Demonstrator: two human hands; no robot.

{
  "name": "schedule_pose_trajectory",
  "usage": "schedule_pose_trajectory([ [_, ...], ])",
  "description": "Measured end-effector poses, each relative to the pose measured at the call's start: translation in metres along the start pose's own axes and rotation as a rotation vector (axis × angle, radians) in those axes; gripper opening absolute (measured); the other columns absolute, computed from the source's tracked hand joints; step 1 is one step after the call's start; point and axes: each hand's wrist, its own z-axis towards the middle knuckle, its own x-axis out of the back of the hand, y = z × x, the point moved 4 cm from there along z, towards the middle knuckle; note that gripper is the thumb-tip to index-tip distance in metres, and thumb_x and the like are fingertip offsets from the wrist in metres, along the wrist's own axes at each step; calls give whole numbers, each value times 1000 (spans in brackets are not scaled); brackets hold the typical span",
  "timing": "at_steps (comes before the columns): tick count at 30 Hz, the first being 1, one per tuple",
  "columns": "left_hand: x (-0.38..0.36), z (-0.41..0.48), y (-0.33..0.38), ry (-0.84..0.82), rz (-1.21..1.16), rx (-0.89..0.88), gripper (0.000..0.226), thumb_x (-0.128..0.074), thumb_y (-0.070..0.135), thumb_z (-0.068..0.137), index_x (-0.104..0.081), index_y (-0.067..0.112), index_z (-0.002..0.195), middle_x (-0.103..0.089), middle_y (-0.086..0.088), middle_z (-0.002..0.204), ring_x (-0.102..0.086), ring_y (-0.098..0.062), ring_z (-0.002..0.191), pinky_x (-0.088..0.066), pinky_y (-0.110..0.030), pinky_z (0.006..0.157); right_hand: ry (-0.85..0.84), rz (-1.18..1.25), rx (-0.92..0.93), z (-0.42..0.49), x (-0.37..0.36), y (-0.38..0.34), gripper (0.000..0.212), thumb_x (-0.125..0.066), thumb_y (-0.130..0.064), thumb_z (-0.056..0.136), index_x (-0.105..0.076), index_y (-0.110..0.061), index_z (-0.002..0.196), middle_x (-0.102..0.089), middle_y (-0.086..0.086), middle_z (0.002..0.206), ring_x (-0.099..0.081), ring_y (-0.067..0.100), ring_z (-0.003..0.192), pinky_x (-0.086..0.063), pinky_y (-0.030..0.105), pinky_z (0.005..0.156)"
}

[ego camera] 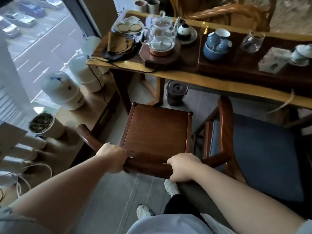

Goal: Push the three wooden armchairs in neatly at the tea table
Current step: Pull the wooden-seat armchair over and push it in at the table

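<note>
A dark wooden armchair (pixel 156 130) with a bare square seat stands just in front of me, its front edge short of the tea table (pixel 185 76). My left hand (pixel 112 157) and my right hand (pixel 183 167) are both closed around its curved back rail. To its right a second wooden armchair (pixel 263 149) with a blue cushion sits close, partly under the table's edge. A third chair is not visible.
The table carries a glass kettle (pixel 159 36) on a wooden base, blue cups (pixel 216 44), a glass pitcher (pixel 252 41) and cloths. A dark lidded bucket (pixel 176 92) stands under it. White tanks (pixel 62 91) and a potted plant (pixel 41 123) line the window at left. My feet are on the grey floor.
</note>
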Motion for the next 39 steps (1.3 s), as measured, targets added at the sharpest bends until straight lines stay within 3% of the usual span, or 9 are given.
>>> schedule_pose_trajectory([
  [5, 14, 19, -6, 70, 32, -19, 17, -54, 26, 82, -51, 41, 90, -53, 18, 75, -62, -13, 86, -41, -31, 79, 270, -58, 28, -6, 0, 7, 33, -59, -41, 78, -58, -26, 107, -67, -2, 91, -64, 26, 87, -46, 37, 71],
  [7, 15, 25, -11, 89, 39, 20, 18, -54, 26, 82, -49, 42, 88, -57, 18, 79, -61, -13, 91, -39, -32, 79, 339, -92, 49, -4, 2, 10, 32, -58, -43, 80, -55, -22, 103, -67, 0, 91, -64, 28, 87, -41, 37, 67],
  [9, 13, 30, -18, 117, 58, 84, 20, -55, 27, 80, -58, 38, 97, -63, 16, 91, -60, -14, 97, -39, -33, 81, 366, -122, 25, -3, 6, 16, 32, -58, -47, 80, -55, -20, 98, -67, 1, 94, -64, 28, 89, -37, 37, 67],
  [16, 6, 28, -19, 167, 43, 160, 26, -58, 32, 85, -57, 40, 110, -62, 13, 106, -51, -16, 110, -32, -34, 98, 238, -135, -94, -11, 14, 32, 19, -59, -40, 77, -48, -25, 81, -65, 0, 89, -64, 27, 88, -44, 35, 70],
  [21, 4, 28, -22, 199, -14, 146, 17, -61, 32, 85, -60, 38, 101, -61, 14, 98, -50, -17, 106, -31, -36, 96, 230, -124, -114, -12, 16, 26, 17, -62, -39, 74, -53, -26, 82, -54, -5, 77, -63, 26, 86, -41, 34, 69],
  [28, 1, 24, -8, 189, -13, 127, 23, -60, 27, 83, -59, 38, 104, -60, 12, 100, -48, -19, 108, -28, -38, 99, 234, -119, -136, -22, -5, 29, 16, -60, -41, 77, -53, -28, 82, -57, -5, 77, -54, 22, 74, -39, 34, 67],
  [39, 16, 27, 10, 95, -28, 137, 25, -59, 30, 83, -58, 40, 106, -58, 15, 100, -48, -16, 108, -32, -36, 98, 233, -133, -4, -28, 2, 53, 26, -59, -46, 80, -49, -23, 85, -56, 0, 79, -61, 27, 79, -44, 35, 65],
])
